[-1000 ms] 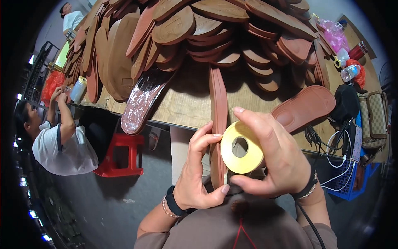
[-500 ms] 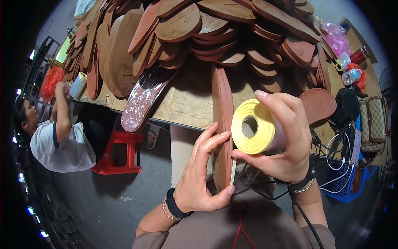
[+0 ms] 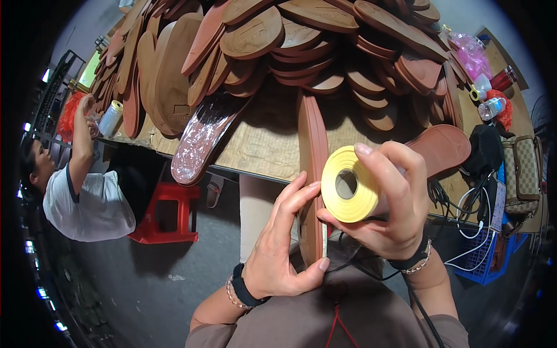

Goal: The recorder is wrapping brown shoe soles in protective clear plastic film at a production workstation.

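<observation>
A reddish-brown shoe sole stands on edge, its far end on the table and its near end close to my body. My left hand grips the sole's near part, fingers along its left side and thumb at the edge. My right hand holds a wide roll of tape with a pale yellow end and a hollow core. Its thumb and fingers close round the roll, just right of the sole. A narrow pale strip runs down the sole's right side from the roll to my left thumb.
Many brown soles are heaped across the table. A film-covered sole overhangs the front edge. A co-worker reaches at the left, beside a red stool. Cables, a bag and a blue crate are at right.
My right hand has brought the roll slightly down and left, closer to the sole, and the strip lies nearer its side. My left hand stays put. The co-worker's arm has risen.
</observation>
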Tool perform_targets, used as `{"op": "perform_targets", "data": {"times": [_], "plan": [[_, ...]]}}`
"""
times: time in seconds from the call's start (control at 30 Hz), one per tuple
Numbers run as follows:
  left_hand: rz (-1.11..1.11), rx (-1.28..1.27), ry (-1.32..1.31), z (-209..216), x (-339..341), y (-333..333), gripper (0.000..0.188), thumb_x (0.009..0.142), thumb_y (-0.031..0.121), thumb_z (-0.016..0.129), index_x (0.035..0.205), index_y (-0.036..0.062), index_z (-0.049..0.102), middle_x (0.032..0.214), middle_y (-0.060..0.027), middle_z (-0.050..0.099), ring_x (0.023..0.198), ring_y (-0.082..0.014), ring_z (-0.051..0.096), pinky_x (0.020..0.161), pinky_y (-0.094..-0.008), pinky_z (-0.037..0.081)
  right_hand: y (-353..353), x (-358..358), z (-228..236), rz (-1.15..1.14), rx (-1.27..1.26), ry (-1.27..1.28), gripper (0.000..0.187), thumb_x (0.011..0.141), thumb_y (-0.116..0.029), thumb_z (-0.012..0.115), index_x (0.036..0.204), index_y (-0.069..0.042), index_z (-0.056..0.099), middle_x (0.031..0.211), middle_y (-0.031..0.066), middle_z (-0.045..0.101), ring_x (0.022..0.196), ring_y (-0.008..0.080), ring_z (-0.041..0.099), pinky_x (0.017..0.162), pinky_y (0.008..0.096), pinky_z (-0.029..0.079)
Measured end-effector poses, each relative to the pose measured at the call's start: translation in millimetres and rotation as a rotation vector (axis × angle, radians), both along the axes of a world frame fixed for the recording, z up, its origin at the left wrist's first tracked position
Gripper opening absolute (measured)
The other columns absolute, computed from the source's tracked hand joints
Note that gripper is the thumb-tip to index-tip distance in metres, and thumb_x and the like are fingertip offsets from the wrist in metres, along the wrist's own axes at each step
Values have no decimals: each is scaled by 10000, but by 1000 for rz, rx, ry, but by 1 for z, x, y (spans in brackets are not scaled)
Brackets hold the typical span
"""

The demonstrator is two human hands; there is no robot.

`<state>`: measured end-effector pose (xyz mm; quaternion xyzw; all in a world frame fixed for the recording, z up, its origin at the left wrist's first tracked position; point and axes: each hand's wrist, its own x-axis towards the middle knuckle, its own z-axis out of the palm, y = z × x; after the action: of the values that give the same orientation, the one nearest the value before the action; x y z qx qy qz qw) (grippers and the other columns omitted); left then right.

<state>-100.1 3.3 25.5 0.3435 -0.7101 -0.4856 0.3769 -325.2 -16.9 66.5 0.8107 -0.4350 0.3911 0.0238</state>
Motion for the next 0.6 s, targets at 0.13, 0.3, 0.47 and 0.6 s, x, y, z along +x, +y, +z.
{"op": "perform_targets", "data": {"times": [0.13, 0.3, 0.47, 0.6], "plan": [[35, 10, -34, 7, 0, -2, 882, 807, 234, 753, 1556, -20, 362, 1514, -278, 445, 1496, -470, 396, 1227, -542, 353, -1, 5, -3, -29, 8, -39, 967, 693, -311, 1009, 1466, 28, 539, 1304, 202, 593, 1075, 330, 650, 913, 416, 559], [103, 128, -109, 23, -7, -16, 773, 838, 163, 711, 1502, -39, 370, 1386, -256, 470, 1306, -405, 530, 1139, -482, 439, -6, 1, 7, 5, 103, 66, 1059, 691, -361, 991, 1520, 46, 472, 1334, 222, 610, 1141, 381, 625, 984, 455, 514], [39, 113, -253, 29, -3, -35, 883, 844, 214, 727, 1601, 36, 309, 1366, -249, 478, 1275, -396, 555, 1085, -465, 491, -14, -5, 13, 111, 220, 48, 902, 797, -342, 894, 1499, 50, 485, 1312, 232, 633, 1146, 420, 629, 999, 456, 507], [29, 108, -280, 30, 0, -39, 955, 788, 183, 717, 1652, 93, 323, 1435, -214, 480, 1264, -361, 591, 999, -442, 573, -23, -20, 15, 288, 391, -112, 866, 756, -264, 909, 1482, 3, 520, 1208, 208, 647, 1091, 426, 645, 959, 451, 527]]}}
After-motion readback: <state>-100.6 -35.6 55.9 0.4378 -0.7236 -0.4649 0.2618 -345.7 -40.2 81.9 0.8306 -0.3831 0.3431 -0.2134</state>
